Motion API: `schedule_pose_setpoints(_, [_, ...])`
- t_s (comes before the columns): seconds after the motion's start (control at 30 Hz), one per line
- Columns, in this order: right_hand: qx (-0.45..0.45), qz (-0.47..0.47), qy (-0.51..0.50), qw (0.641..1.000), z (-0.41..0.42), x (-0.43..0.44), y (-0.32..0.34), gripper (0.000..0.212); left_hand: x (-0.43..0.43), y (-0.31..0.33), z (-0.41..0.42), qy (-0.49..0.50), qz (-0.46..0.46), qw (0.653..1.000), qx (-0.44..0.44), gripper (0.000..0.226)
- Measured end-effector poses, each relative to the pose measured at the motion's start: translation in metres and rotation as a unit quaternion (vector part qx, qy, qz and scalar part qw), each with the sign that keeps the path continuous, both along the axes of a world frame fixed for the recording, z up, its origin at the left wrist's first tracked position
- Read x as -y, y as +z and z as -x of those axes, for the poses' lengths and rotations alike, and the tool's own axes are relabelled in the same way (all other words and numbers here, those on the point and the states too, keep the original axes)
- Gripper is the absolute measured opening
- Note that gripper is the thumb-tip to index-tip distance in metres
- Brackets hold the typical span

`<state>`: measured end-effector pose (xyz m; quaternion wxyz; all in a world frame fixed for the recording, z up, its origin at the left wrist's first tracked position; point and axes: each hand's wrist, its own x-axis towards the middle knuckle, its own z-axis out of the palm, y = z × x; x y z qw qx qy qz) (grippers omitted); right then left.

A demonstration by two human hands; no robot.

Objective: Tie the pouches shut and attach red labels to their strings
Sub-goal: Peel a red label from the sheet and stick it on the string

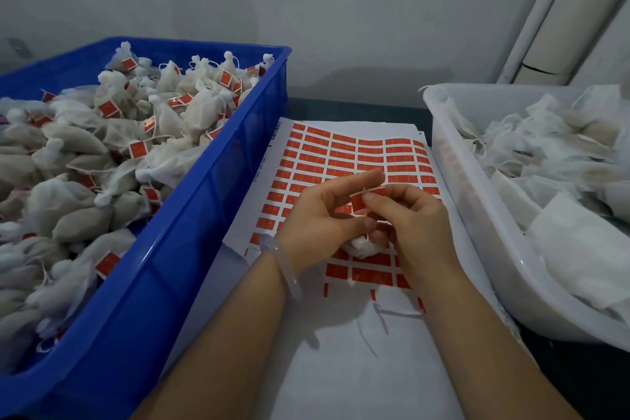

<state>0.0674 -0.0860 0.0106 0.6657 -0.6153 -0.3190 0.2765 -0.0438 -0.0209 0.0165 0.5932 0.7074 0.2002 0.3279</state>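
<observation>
Blue plastic crate (191, 222), left: heaped with tied, labelled pouches, so much is done. Centre, over the white sheet of red labels (358, 153): left hand (320, 215) has its forefinger straight, hold unclear. Right hand (416, 225) pinches one red label (366, 199) above a small white pouch (363, 245) under both hands. Translucent white tub (477, 215), right: many untied pouches remain.

Plain grey-white wall (341, 3) fills the far side, unmarked, with soft shadow low down. Far right: pale pipes (531, 20) run up the wall on a slant, one with a dark crack. Dark surface (358, 107) shows as a strip at the wall's foot. Light dim, even, cool. Small grey fitting (17, 46) far left, unclear.
</observation>
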Motion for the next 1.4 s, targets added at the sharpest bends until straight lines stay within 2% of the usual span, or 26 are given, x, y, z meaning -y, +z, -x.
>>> schedule_pose_setpoints(0.3, [-0.023,-0.021,-0.026,0.999,0.0018,0.0006,-0.002,0.008,0.002,-0.0036,-0.0045,0.01,0.002,1.0,0.011,0.055])
schedule_pose_setpoints(0.37, [-0.025,-0.026,-0.03,0.999,0.0008,0.0011,-0.0009,0.009,0.0006,-0.0007,-0.005,0.049,0.015,0.999,0.009,0.055])
schedule_pose_setpoints(0.47, [-0.018,-0.028,-0.04,0.999,0.0009,0.0002,-0.0017,0.008,-0.0025,0.0012,-0.0037,0.119,0.036,0.992,0.037,0.039])
schedule_pose_setpoints(0.6, [-0.026,-0.033,-0.039,0.998,0.0019,-0.0005,-0.0023,0.009,-0.0062,0.0008,-0.0023,0.137,0.056,0.988,0.053,0.03])
schedule_pose_setpoints(0.73, [-0.037,-0.038,-0.035,0.998,0.0013,-0.0017,-0.0024,0.007,-0.0063,0.0008,-0.0031,0.146,0.062,0.985,0.07,0.034])
schedule_pose_setpoints(0.97, [-0.065,-0.046,-0.021,0.997,0.0024,-0.0021,-0.0031,0.007,-0.0047,0.0009,-0.0045,0.164,0.06,0.981,0.085,0.04])
schedule_pose_setpoints(1.13, [-0.043,-0.052,-0.012,0.998,0.0038,-0.0017,-0.0021,0.008,-0.0043,-0.0015,-0.0067,0.197,0.019,0.977,0.078,0.032])
schedule_pose_setpoints(1.23, [-0.034,-0.06,-0.017,0.997,0.0038,-0.0008,-0.0011,0.007,-0.0031,-0.0028,-0.0053,0.22,-0.028,0.973,0.061,0.018])
schedule_pose_setpoints(1.33, [-0.012,-0.055,-0.02,0.998,0.0037,0.0001,-0.0004,0.008,-0.002,-0.0017,-0.0039,0.194,-0.018,0.979,0.059,0.01])
schedule_pose_setpoints(1.4, [0.002,-0.05,-0.017,0.999,0.0043,0.0008,-0.0003,0.008,-0.0009,-0.0009,-0.0038,0.178,-0.011,0.982,0.067,0.015])
